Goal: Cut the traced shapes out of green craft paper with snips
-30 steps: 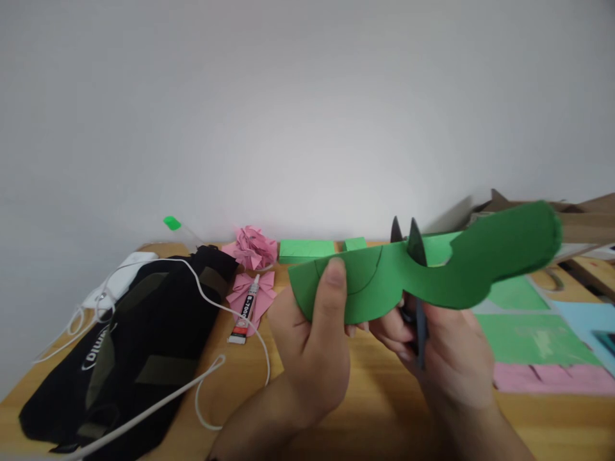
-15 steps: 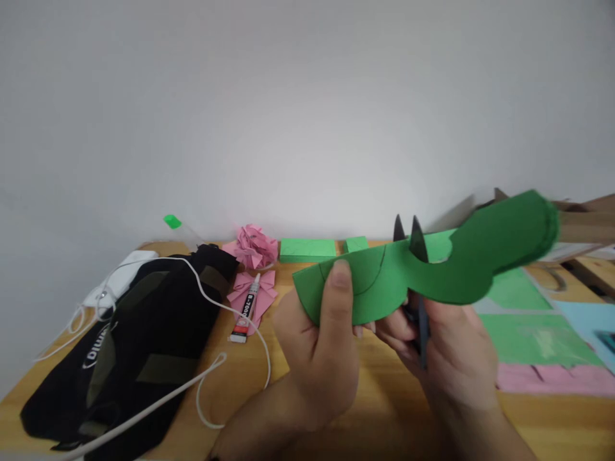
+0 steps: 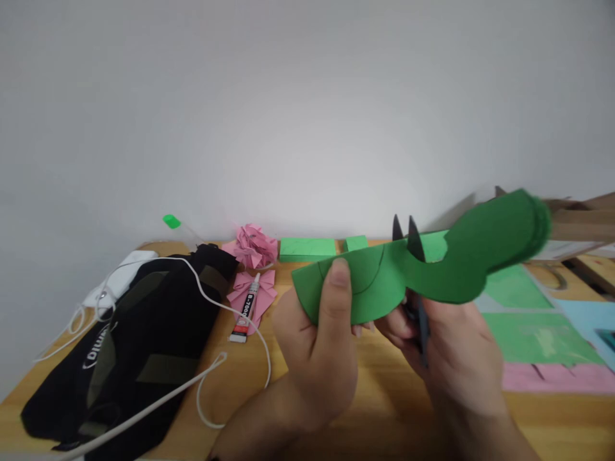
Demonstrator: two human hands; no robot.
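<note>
Taking the middle of the view as the clock's centre, the bag [image 3: 158,320] lies at 8 o'clock on the worktop [image 3: 250,394], a white cable [image 3: 195,272] looped over it; the cable's thick end is cut off by the bottom edge. The lettering on the bag is only partly legible. At 7 to 8 o'clock a glue tube [image 3: 248,310] lies on a pink bow [image 3: 267,294], hiding part of it.

The left hand [image 3: 319,358] is at 6 o'clock, its thumb pointing to 12. The paper [image 3: 468,266] rises from it toward 2 o'clock, held up clear of the worktop. Thumb and fingers pinch the paper's left end, the thumb flat on the near face over part of a drawn curve; the other fingers are behind, a few tips peeking out below the edge.

The scissors [image 3: 416,243] stand at 3 o'clock, blades parted, tips toward 12, with the paper's narrow part between them; their middle is covered by it. The right hand [image 3: 464,358], at 4 o'clock, is curled around the handles just below the paper, its fingers largely hidden. The paper's far right end is blurred. Beyond, green sheets [image 3: 542,338] and cardboard [image 3: 583,224] are partly blocked.
</note>
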